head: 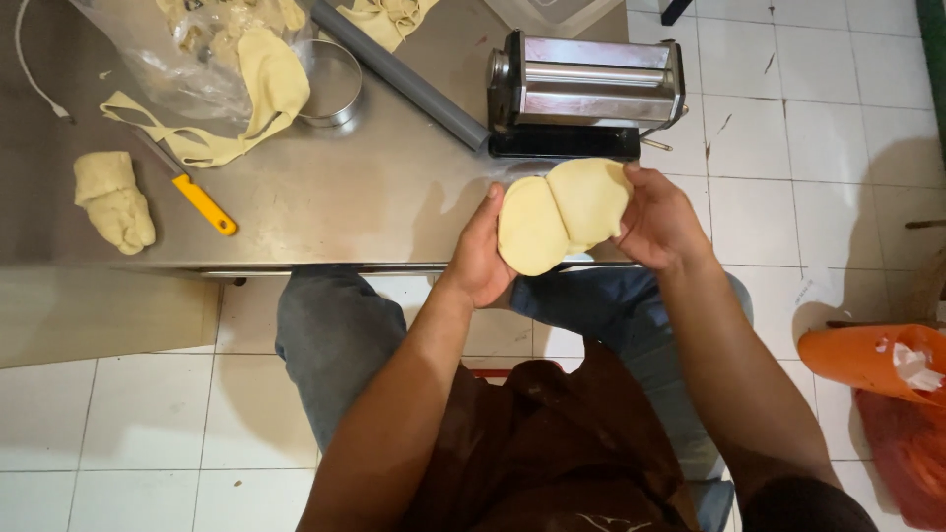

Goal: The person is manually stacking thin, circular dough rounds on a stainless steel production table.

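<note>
I hold a flattened, pale yellow sheet of dough (562, 212), folded into two round lobes, over the front edge of a steel table (374, 197). My left hand (481, 251) grips its left lobe from the side. My right hand (658, 219) grips its right lobe. A metal hand-cranked dough roller (586, 91) stands on the table just beyond the dough.
A lump of dough (114, 200) lies at the table's left. A yellow-handled knife (197, 197), dough scraps (256, 94), a round metal cutter ring (330, 84), a grey pipe (404, 74) and a plastic bag (182, 49) lie behind. An orange bin (872, 360) stands on the tiled floor, right.
</note>
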